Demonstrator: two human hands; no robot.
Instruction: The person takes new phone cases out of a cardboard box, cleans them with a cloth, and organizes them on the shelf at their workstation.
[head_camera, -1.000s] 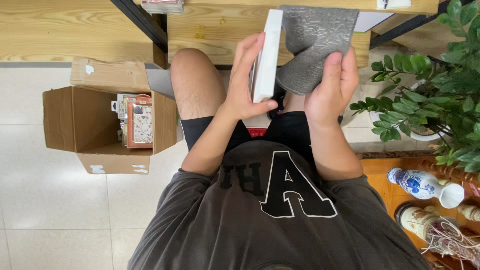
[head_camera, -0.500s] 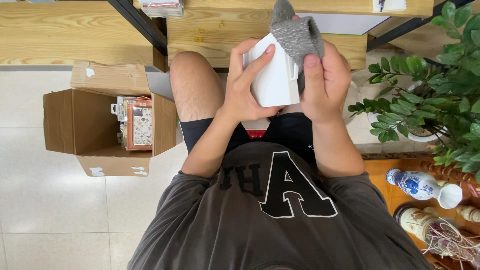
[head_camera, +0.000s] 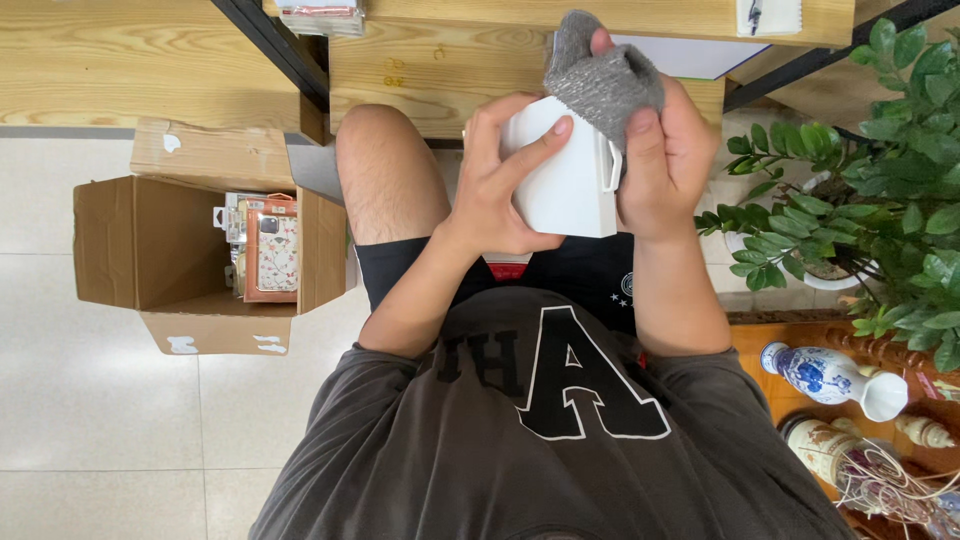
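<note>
Seated person, 2 bare hands up over the lap, both on 1 white box (head_camera: 560, 175). Left hand (head_camera: 495, 180) closed around the box's left side, fingers spread across its front face, thumb side hidden behind. Right hand (head_camera: 675, 160) presses a grey cloth (head_camera: 600, 75) onto the box's top right corner and also pinches that edge. Box sits tilted, held in the air between both hands, above the black shorts (head_camera: 560, 275).

Handling guess: box looks like stiff thin card, light, smooth and probably a bit slippery; edges could dent if squeezed hard. Best grip looks like the 2 long side edges, palm supporting the back. Cloth is soft, limp, grippy, bunches easily.

Left of the box: open cardboard carton (head_camera: 190, 255) on the floor with flat packages (head_camera: 265, 245) inside. Right of the box: green plant (head_camera: 880, 180); below that, blue-white vase (head_camera: 830, 375)
</note>
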